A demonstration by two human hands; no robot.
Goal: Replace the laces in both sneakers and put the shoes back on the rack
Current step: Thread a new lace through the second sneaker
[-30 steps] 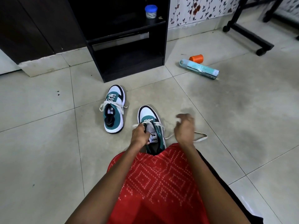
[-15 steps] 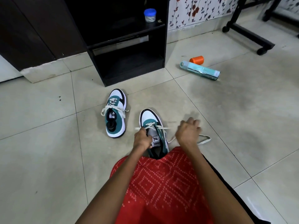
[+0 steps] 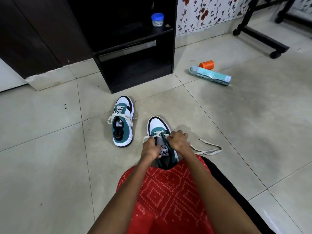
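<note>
Two white, teal and black sneakers lie on the tiled floor. The far sneaker (image 3: 122, 121) stands alone to the left, its cream lace threaded and loosely spread. The near sneaker (image 3: 158, 127) sits in front of my knees, heel hidden by my red garment. My left hand (image 3: 150, 148) pinches the cream lace (image 3: 208, 150) at the shoe's left eyelets. My right hand (image 3: 179, 140) grips the lace at the right eyelets, and a long loose end trails on the floor to the right. The black shoe rack (image 3: 140, 65) stands open beyond the shoes.
A blue-lidded jar (image 3: 157, 19) sits on the rack's upper shelf. An orange spool (image 3: 206, 64) and a teal wrapped tube (image 3: 211, 77) lie on the floor at right. A black wheeled stand leg (image 3: 260, 39) crosses the far right. A dark cabinet stands at left.
My right hand has moved left from beside the shoe onto its right eyelets and closed on the lace. My left hand stayed at the left eyelets. The view shifted slightly.
</note>
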